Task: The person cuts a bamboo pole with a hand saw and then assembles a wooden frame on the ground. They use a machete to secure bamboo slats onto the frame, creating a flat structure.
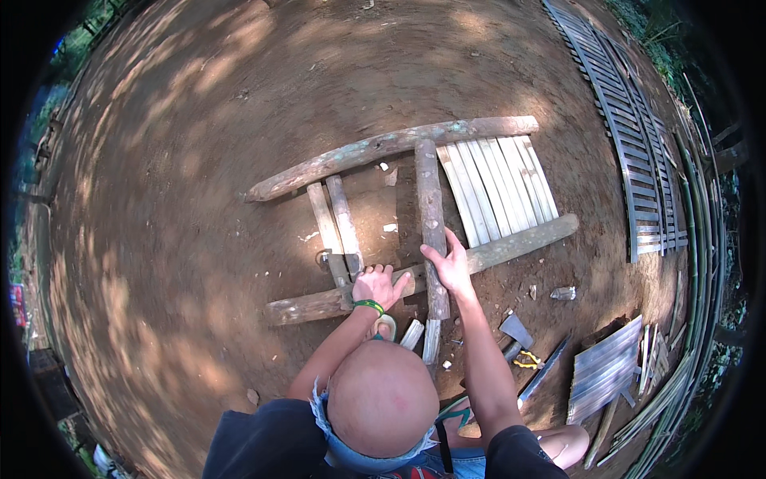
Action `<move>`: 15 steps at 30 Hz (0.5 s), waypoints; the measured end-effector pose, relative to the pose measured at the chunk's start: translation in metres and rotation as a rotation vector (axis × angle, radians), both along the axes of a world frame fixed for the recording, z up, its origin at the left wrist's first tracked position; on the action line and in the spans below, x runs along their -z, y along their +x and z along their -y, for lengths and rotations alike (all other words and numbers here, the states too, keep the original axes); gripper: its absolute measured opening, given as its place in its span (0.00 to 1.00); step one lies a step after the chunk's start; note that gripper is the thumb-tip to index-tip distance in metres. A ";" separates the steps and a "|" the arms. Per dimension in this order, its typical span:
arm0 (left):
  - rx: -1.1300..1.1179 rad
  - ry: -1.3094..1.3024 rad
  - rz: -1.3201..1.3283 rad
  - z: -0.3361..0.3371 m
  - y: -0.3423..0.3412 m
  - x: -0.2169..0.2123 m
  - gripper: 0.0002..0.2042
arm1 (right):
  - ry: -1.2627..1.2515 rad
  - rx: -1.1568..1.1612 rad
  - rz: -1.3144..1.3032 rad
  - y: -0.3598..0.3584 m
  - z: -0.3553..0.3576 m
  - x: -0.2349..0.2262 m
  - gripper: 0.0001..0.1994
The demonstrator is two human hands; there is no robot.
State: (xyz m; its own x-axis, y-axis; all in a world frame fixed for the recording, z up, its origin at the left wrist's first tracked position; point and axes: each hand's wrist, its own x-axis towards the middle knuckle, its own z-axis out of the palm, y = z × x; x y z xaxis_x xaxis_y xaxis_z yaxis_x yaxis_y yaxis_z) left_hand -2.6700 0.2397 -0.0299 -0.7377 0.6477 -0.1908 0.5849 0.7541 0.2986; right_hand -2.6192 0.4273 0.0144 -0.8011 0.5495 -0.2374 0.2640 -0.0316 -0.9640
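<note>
The right hand (452, 267) is closed around an upright crosspiece log (432, 231), thumb on its left side and fingers wrapped over its right. This log's long axis runs near to far from the person, its far end butting the far rail (391, 156) and its near end passing over the near rail (415, 275) and ending on the bare dirt ground (175, 176) just beyond it. The left hand (379, 286) lies flat, fingers spread and together with nothing clamped, pressing on the near rail just left of the crosspiece.

Rails: two counted, both long rough logs lying roughly crosswise to the person, each tilted so the right end sits farther away than the left. Crosspieces: three counted, the gripped one and two thinner poles (335, 231) side by side to its left, all spanning between the rails. To the right of the gripped log, a panel of pale flat slats (499, 191), about seven, lies across the same two rails, long axes parallel to the crosspieces.

On the ground near the person's right knee lie one hatchet (515, 329), a yellow-handled tool (527, 361) and one long dark blade (544, 369). Farther right, a stack of grey slats (602, 369). Along the far right edge, long slatted panels (630, 120) and bundled bamboo poles (702, 239).
</note>
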 end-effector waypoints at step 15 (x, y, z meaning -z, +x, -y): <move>-0.020 0.086 -0.086 0.006 0.006 0.011 0.17 | 0.228 -0.132 0.040 -0.083 0.016 0.036 0.37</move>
State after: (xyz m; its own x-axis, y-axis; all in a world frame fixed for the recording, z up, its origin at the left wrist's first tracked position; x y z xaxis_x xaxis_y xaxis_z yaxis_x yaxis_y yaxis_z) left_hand -2.6640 0.2335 -0.0412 -0.7621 0.6435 -0.0710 0.5958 0.7400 0.3121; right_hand -2.7026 0.4112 -0.0219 -0.8617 0.4841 -0.1521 0.2891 0.2221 -0.9312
